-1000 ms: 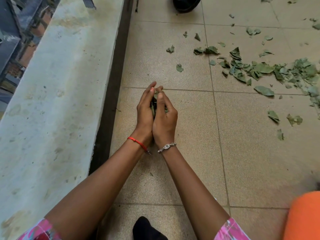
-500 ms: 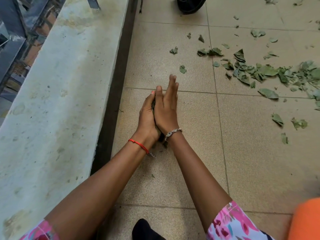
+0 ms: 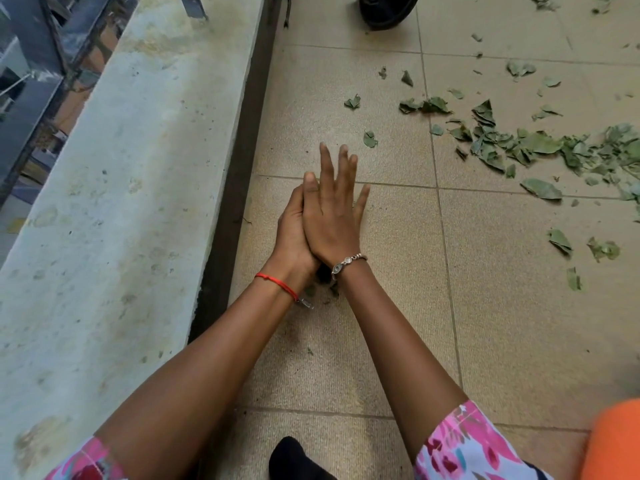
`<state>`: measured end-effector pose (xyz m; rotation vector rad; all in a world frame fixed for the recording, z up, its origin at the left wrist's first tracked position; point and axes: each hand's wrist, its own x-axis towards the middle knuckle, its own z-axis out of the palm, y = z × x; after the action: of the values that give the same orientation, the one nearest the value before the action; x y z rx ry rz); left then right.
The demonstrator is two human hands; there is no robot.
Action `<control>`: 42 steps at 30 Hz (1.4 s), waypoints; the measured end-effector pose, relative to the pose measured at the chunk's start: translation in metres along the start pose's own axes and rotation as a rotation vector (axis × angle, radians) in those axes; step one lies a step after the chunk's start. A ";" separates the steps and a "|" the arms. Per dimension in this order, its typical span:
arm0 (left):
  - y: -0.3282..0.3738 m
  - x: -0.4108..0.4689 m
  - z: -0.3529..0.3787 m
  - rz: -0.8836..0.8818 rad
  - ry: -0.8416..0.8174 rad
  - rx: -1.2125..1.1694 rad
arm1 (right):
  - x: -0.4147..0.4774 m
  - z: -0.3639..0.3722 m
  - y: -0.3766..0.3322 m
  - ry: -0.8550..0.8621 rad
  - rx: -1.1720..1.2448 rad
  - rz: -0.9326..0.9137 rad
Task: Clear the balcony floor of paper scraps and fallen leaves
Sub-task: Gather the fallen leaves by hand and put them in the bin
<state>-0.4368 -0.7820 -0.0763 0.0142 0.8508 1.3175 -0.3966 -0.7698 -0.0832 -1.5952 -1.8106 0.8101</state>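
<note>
My left hand (image 3: 291,233) and my right hand (image 3: 334,209) are pressed palm to palm low over the tan tiled floor (image 3: 519,306). The right hand lies forward over the left with its fingers straight and spread. A dark clump of leaf bits (image 3: 325,274) shows between my wrists, and small crumbs lie on the tile below them. Whatever else sits between the palms is hidden. A single green leaf (image 3: 370,139) lies just past my fingertips. A spread of several torn green leaves (image 3: 540,147) covers the floor at the right.
A pale concrete ledge (image 3: 121,202) with a dark base strip runs along the left, with railing bars beyond it. A black object (image 3: 384,8) stands at the top edge. A black sock (image 3: 294,459) and an orange object (image 3: 613,441) are at the bottom.
My right hand has slid forward over the left and its fingers have spread. The leaves seen earlier between the fingertips are now hidden, and bits show under the wrists.
</note>
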 end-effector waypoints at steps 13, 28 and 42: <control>0.012 0.006 0.000 0.123 0.262 -0.010 | -0.003 -0.009 -0.003 -0.007 0.864 0.237; 0.051 0.002 -0.003 0.201 0.163 -0.033 | -0.045 -0.028 0.048 -0.356 -0.250 -0.370; 0.047 0.004 -0.007 0.197 0.183 0.011 | -0.051 0.013 0.046 0.076 -0.251 -0.415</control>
<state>-0.4798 -0.7680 -0.0619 -0.0145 1.0320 1.5154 -0.3716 -0.8170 -0.1289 -1.3002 -2.1500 0.3385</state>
